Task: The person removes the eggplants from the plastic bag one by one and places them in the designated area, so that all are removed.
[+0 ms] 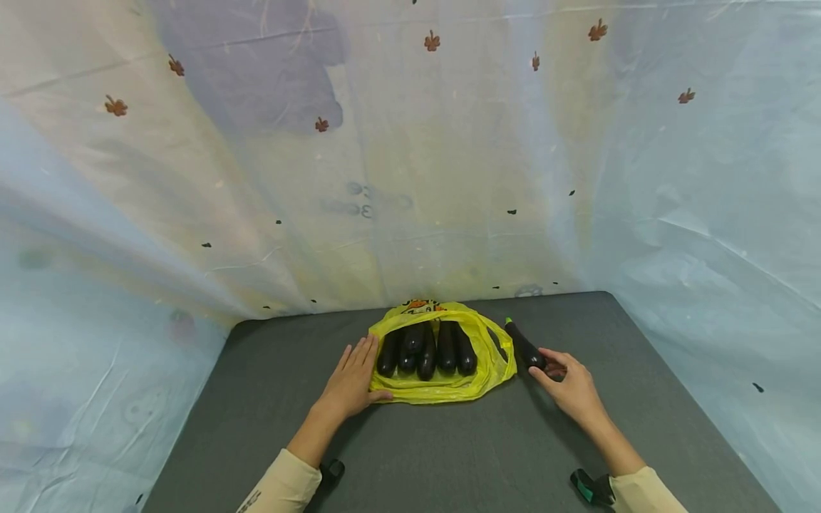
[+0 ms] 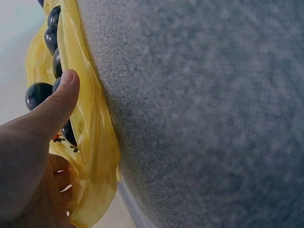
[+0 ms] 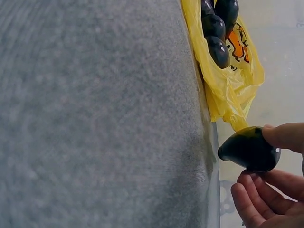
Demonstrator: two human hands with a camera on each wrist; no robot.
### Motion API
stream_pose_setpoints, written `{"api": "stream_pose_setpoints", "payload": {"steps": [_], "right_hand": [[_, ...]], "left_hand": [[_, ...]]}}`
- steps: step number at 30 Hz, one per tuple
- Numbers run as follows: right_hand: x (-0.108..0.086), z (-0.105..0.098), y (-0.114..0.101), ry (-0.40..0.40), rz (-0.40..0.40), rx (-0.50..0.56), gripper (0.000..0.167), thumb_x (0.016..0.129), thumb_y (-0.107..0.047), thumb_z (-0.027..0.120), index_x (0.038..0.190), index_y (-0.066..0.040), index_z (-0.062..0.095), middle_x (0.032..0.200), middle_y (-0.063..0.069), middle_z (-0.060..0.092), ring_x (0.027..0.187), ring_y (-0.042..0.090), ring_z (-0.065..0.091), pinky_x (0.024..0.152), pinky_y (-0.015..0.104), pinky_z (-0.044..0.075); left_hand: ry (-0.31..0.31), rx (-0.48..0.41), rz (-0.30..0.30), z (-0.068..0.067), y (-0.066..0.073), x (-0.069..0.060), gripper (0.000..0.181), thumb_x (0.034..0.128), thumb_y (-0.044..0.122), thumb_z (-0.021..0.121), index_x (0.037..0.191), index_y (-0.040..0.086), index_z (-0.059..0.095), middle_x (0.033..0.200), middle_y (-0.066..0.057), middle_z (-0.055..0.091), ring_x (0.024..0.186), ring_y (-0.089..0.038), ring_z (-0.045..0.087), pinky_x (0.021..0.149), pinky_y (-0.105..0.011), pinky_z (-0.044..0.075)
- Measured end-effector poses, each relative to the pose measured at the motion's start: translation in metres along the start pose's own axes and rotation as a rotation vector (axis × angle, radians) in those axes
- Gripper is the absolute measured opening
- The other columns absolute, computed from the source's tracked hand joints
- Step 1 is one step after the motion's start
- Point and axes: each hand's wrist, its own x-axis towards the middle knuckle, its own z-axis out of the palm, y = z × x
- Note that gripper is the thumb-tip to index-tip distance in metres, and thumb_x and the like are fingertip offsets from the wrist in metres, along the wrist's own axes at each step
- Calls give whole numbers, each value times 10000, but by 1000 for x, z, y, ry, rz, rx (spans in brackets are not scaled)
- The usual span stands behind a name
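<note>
A yellow plastic bag [image 1: 442, 393] lies with its mouth toward me, and several dark eggplants [image 1: 426, 356] lie side by side inside it. My left hand [image 1: 351, 377] rests against the bag's left side, fingers straight, the thumb reaching over the front rim. In the left wrist view the thumb [image 2: 59, 102] crosses in front of the eggplants. To the right of the bag, my right hand [image 1: 571, 385] holds a single eggplant [image 1: 526, 345] by its rounded end between thumb and fingers. Its green stem end points away from me, beside the bag's handle loop.
The grey table [image 1: 442, 456] extends around the bag on both sides and in front. Behind it hangs a pale plastic sheet [image 1: 410, 235] with printed leaves, close to the table's back edge. Dark straps [image 1: 590, 488] are at both wrists.
</note>
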Motion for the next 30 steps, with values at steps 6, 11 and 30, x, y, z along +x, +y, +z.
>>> {"api": "stream_pose_setpoints", "payload": {"steps": [6, 11, 30], "right_hand": [[0, 1, 0, -71, 49, -8, 553, 999, -236, 808, 1435, 59, 637, 1267, 271, 684, 1070, 407, 725, 916, 572, 609], [0, 3, -3, -107, 73, -15, 542, 987, -206, 821, 1409, 80, 637, 1224, 269, 707, 1070, 399, 721, 931, 554, 610], [8, 10, -9, -182, 149, -62, 533, 995, -221, 804, 1396, 81, 624, 1216, 260, 692, 1041, 355, 692, 899, 564, 590]], "left_hand": [[-2, 2, -1, 0, 0, 0, 1193, 907, 612, 790, 1724, 30, 145, 1787, -180, 153, 1653, -358, 158, 1341, -560, 132], [-3, -2, -3, 0, 0, 1, 1195, 905, 610, 794, 1724, 29, 146, 1788, -178, 150, 1653, -358, 156, 1341, -558, 129], [-3, -4, 6, -2, 1, 1, 1183, 913, 610, 787, 1722, 24, 153, 1787, -182, 153, 1651, -365, 163, 1342, -556, 127]]}}
